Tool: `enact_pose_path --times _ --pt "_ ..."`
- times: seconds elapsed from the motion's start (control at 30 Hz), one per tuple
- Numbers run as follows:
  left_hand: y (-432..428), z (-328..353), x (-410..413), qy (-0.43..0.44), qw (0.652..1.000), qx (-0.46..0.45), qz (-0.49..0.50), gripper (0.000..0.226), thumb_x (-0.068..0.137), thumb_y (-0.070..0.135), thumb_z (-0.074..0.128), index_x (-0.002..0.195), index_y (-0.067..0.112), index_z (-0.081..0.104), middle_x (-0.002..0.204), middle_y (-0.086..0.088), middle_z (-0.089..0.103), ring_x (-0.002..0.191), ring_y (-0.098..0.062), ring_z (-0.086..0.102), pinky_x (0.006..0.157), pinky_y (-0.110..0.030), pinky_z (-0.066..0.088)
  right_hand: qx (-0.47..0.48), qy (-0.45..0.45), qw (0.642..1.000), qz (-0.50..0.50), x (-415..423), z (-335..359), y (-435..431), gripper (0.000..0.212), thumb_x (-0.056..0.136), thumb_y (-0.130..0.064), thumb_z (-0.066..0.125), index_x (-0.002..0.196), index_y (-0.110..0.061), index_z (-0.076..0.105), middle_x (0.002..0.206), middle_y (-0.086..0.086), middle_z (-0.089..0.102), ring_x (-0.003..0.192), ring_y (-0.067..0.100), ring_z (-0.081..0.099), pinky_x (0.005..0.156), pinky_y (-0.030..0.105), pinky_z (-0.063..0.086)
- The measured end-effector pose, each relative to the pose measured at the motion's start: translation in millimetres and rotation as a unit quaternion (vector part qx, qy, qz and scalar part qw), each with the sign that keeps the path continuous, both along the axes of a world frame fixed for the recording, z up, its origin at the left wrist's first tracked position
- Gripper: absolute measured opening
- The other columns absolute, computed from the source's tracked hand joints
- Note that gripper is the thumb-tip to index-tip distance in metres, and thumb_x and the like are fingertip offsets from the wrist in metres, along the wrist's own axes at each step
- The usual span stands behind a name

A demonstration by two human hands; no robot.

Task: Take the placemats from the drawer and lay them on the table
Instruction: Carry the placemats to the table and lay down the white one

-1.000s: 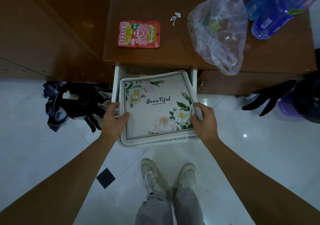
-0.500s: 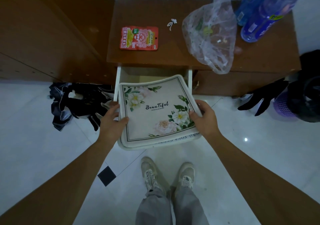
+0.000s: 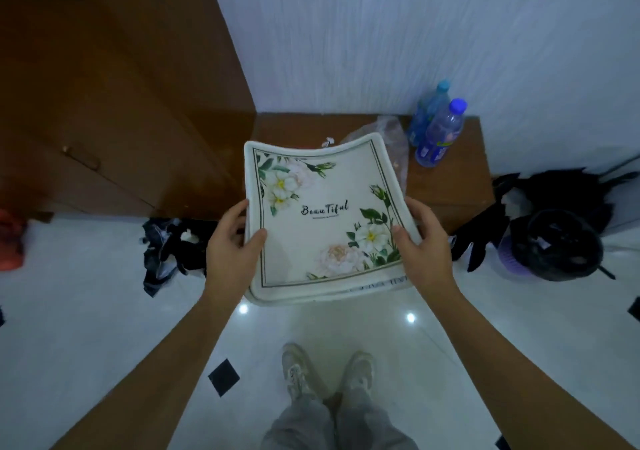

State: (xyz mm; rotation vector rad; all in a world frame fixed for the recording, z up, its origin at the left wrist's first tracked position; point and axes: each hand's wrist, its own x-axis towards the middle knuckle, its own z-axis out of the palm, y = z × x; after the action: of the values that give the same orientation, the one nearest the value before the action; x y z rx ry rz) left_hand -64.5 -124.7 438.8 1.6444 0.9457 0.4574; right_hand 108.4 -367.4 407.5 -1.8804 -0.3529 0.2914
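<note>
- Head view: my left hand (image 3: 231,252) grips the left edge of the placemats (image 3: 311,228), thumb flat on the printed face, fingers curled underneath.
- My right hand (image 3: 422,245) grips the right edge the same way, thumb beside the lower flower cluster.
- The placemats hang in the air between my hands, in front of the wooden cabinet (image 3: 450,186) and above the white floor (image 3: 86,311); the far edge bows in the middle.
- Top mat: cream, rounded corners, thin dark double border, white and pale pink flowers with green leaves at two opposite corners, "Beautiful" in script at the centre.
- A second mat's lettered edge shows under the near right corner.
- Two blue bottles (image 3: 438,134) stand at the cabinet top's back right corner, beside a clear plastic bag (image 3: 393,138).
</note>
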Motion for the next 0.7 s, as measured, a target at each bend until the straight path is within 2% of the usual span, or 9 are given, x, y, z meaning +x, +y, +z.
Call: enact_pose_path --times 0.1,0.2,0.3,0.43,0.53,0.7 --pt "-26.1 52.6 -19.8 -0.027 1.0 0.012 0.0 0.055 0.09 0.009 0.069 0.138 0.029 0.052 0.116 0.016 0.067 0.103 -0.003 0.067 0.081 -0.022 0.057 0.026 -0.008 1.0 -0.003 -17.4 53.1 -24.2 0.042 0.092 -0.005 0.063 0.132 -0.019 0.056 0.117 -0.008 0.066 0.099 0.005 0.065 0.079 0.021 0.055" --pt "-40.3 82.1 -39.1 -0.048 0.998 0.036 0.005 0.053 0.091 0.009 0.069 0.138 0.029 0.053 0.117 0.016 0.066 0.105 -0.005 0.067 0.081 -0.024 0.057 0.042 -0.025 0.999 0.001 -33.7 86.6 -35.3 0.043 0.092 -0.004 0.063 0.132 -0.019 0.056 0.118 -0.006 0.066 0.1 0.006 0.065 0.078 0.018 0.054" --pt "-40.4 98.5 -54.5 -0.064 0.997 0.041 0.027 0.051 0.091 0.009 0.069 0.135 0.03 0.054 0.117 0.013 0.067 0.105 -0.007 0.067 0.083 -0.026 0.056 0.05 -0.033 0.998 0.014 -48.6 102.8 -31.0 0.046 0.092 -0.005 0.063 0.133 -0.021 0.055 0.121 -0.004 0.065 0.104 0.009 0.064 0.082 0.023 0.054" --pt "-29.9 115.0 -72.5 -0.084 0.992 0.068 0.067 0.047 0.091 0.006 0.068 0.132 0.027 0.057 0.114 0.012 0.067 0.099 -0.001 0.067 0.079 -0.016 0.055 0.049 -0.029 0.997 0.044 -59.5 115.1 -6.5 0.047 0.091 -0.004 0.063 0.131 -0.026 0.056 0.117 -0.007 0.067 0.101 0.009 0.066 0.079 0.026 0.057" --pt "-11.6 121.0 -90.2 -0.093 0.988 0.079 0.091 0.045 0.092 0.005 0.066 0.133 0.021 0.058 0.115 0.008 0.068 0.1 -0.003 0.067 0.077 -0.015 0.055 0.043 -0.018 0.995 0.084 -61.6 122.7 22.6 0.048 0.09 -0.004 0.064 0.125 -0.036 0.056 0.113 -0.01 0.068 0.099 0.008 0.067 0.078 0.03 0.059" --pt "33.1 125.9 -131.3 -0.078 0.978 0.101 0.162 0.043 0.09 0.008 0.068 0.13 0.022 0.06 0.113 0.013 0.069 0.1 -0.003 0.068 0.081 -0.019 0.057 0.068 -0.025 0.985 0.159 -70.9 127.1 91.2 0.04 0.091 -0.001 0.064 0.125 -0.022 0.059 0.111 -0.015 0.069 0.098 0.008 0.069 0.078 0.033 0.061"
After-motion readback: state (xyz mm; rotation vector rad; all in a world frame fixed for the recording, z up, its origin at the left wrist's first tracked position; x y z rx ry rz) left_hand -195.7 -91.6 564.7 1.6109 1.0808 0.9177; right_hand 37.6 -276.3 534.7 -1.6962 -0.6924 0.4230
